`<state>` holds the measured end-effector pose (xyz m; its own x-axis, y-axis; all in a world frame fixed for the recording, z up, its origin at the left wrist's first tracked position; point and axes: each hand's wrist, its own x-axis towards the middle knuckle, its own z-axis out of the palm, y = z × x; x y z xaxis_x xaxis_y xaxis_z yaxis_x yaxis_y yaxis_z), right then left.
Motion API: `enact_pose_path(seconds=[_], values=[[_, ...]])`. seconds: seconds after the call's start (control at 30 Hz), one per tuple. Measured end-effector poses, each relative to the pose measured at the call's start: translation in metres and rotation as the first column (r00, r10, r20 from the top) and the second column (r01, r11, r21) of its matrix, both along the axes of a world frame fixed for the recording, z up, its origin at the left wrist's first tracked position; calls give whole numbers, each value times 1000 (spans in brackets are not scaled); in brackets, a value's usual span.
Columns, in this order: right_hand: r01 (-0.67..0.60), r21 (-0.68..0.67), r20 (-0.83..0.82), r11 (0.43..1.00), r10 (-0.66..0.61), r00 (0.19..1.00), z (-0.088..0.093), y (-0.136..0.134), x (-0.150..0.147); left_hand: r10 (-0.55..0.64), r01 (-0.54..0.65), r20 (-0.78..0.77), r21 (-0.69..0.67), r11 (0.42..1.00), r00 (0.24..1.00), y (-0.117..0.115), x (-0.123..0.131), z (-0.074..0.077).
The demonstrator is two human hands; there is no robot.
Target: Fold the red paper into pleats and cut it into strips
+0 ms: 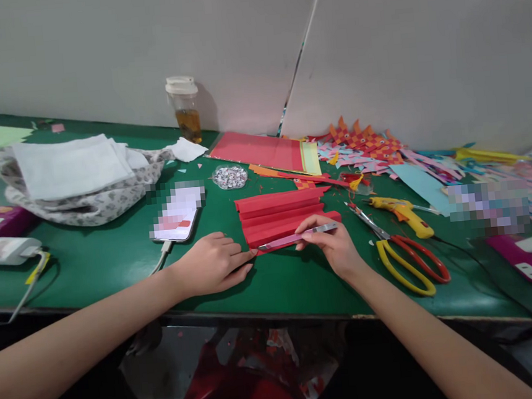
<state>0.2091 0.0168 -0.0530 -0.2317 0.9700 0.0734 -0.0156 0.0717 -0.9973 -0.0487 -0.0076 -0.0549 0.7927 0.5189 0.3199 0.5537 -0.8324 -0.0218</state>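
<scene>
Accordion-pleated red paper [276,214] lies on the smooth green surface [283,291], creases running left to right. The right hand [331,243] pinches a slim pink-and-silver tool [281,241] along them, tip leftward; the left hand [215,263], thumb parted, touches the paper's near-left corner.

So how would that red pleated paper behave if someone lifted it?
The red pleated paper looks thin, so it's probably light. Its parallel ridges likely make it stiff along them but springy across them. Those raised pleats could crush easily under pressure.
</scene>
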Motion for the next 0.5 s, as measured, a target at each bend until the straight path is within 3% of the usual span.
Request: enact_pose_path(seconds=[0.3, 0.5], values=[[-83, 56, 165, 995, 73, 984, 13, -4, 5, 1, -1, 15, 3, 1000, 1000, -1, -1, 0], [-92, 48, 191, 995, 82, 978, 18, -6, 6, 0, 0, -13, 33, 999, 1000, -1, -1, 0]])
